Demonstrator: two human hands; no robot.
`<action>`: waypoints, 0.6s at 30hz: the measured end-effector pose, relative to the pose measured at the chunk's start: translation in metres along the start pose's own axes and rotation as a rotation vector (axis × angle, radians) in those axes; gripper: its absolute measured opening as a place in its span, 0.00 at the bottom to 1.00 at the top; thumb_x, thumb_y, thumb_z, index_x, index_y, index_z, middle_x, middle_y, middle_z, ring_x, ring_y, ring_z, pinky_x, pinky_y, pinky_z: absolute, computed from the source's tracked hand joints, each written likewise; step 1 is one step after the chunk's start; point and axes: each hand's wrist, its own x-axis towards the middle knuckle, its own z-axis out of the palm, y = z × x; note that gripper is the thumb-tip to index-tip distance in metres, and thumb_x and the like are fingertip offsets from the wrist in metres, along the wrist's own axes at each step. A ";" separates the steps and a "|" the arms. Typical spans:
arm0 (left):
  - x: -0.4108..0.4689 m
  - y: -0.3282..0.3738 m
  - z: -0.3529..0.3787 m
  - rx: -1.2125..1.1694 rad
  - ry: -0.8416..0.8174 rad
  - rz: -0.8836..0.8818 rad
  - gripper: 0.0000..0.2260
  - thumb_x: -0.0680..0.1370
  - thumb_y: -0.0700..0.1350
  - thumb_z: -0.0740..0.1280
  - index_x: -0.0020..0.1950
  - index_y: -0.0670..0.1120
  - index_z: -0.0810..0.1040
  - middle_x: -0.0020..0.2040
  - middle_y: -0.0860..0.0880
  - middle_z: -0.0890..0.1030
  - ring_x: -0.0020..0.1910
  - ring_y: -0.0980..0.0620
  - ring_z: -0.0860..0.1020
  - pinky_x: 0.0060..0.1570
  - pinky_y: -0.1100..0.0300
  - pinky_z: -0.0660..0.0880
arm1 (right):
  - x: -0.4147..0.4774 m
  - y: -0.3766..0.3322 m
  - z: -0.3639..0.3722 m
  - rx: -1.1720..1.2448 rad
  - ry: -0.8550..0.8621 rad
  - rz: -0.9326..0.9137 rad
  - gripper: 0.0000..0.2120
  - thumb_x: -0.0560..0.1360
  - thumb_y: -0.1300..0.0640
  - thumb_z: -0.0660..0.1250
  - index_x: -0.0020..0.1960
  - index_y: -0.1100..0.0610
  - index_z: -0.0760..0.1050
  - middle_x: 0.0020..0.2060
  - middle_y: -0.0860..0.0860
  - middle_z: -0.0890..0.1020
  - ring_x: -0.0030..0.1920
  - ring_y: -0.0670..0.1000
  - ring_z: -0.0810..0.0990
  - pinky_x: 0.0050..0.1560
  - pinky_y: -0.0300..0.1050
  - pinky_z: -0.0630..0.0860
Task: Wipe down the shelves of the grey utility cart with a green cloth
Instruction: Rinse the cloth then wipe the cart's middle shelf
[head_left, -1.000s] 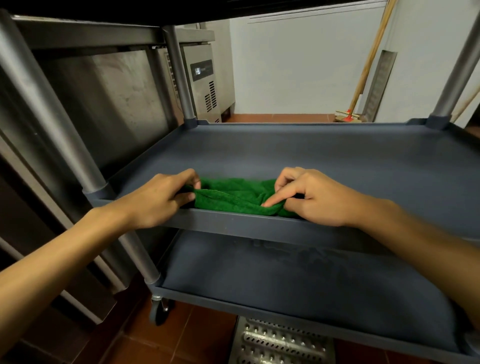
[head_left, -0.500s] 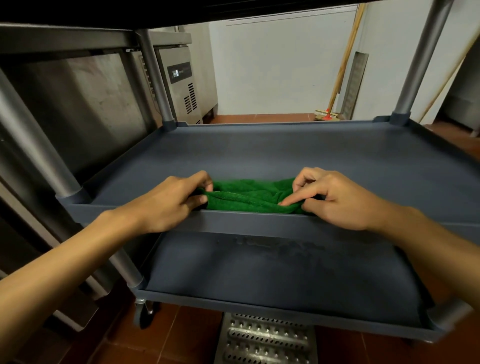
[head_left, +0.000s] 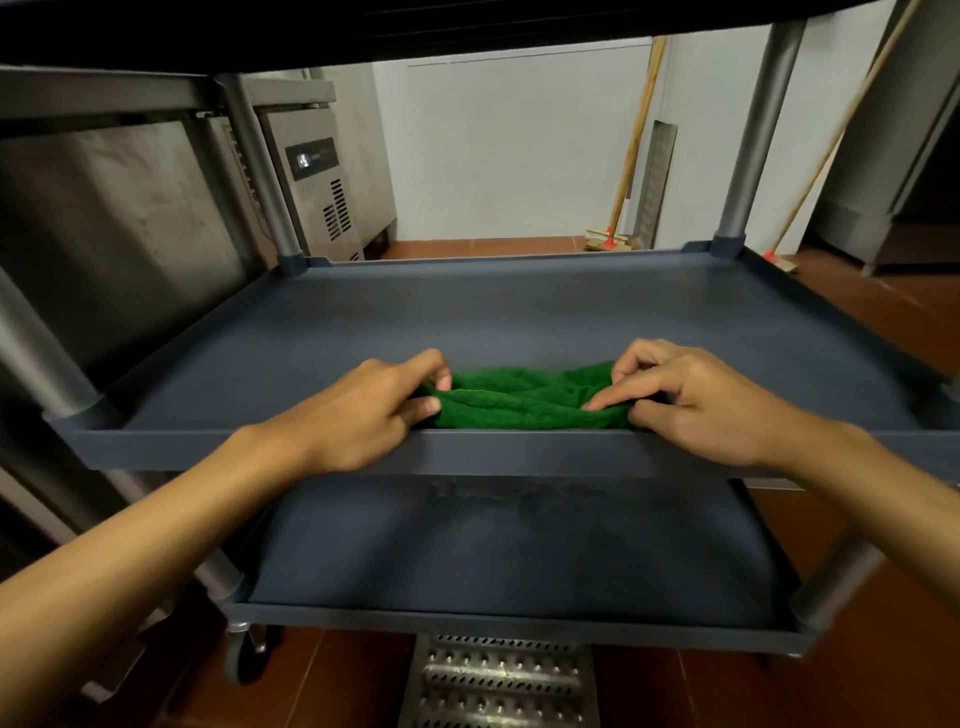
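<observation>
No text is legible (the appliance panel (head_left: 310, 158) is blurred).

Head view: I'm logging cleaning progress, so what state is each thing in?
green cloth, bunched along the middle shelf's front lip.
left hand, pinches the cloth's left end.
right hand, pinches the cloth's right end.
lower shelf, streaky marks on its surface; wet or dirty, cannot tell.
broom, leaning against the far wall.
</observation>
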 end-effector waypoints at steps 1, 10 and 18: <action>0.002 0.002 0.001 -0.001 -0.002 0.005 0.06 0.82 0.45 0.63 0.56 0.53 0.68 0.39 0.57 0.75 0.38 0.60 0.74 0.43 0.56 0.69 | -0.002 0.001 -0.002 -0.006 0.007 0.001 0.19 0.74 0.70 0.66 0.54 0.49 0.84 0.44 0.48 0.75 0.49 0.45 0.73 0.50 0.33 0.65; 0.013 0.020 0.008 0.016 0.015 0.029 0.06 0.82 0.46 0.61 0.56 0.54 0.66 0.36 0.49 0.77 0.38 0.47 0.74 0.43 0.48 0.73 | -0.017 0.018 -0.008 -0.027 0.050 0.056 0.19 0.74 0.65 0.67 0.57 0.43 0.81 0.47 0.46 0.75 0.50 0.43 0.74 0.50 0.32 0.67; 0.013 0.006 0.006 -0.121 0.162 -0.109 0.04 0.83 0.46 0.61 0.53 0.54 0.67 0.34 0.46 0.76 0.35 0.46 0.73 0.40 0.47 0.72 | -0.008 0.020 0.007 -0.121 0.084 0.100 0.18 0.78 0.48 0.65 0.66 0.51 0.75 0.58 0.46 0.77 0.60 0.44 0.74 0.63 0.39 0.67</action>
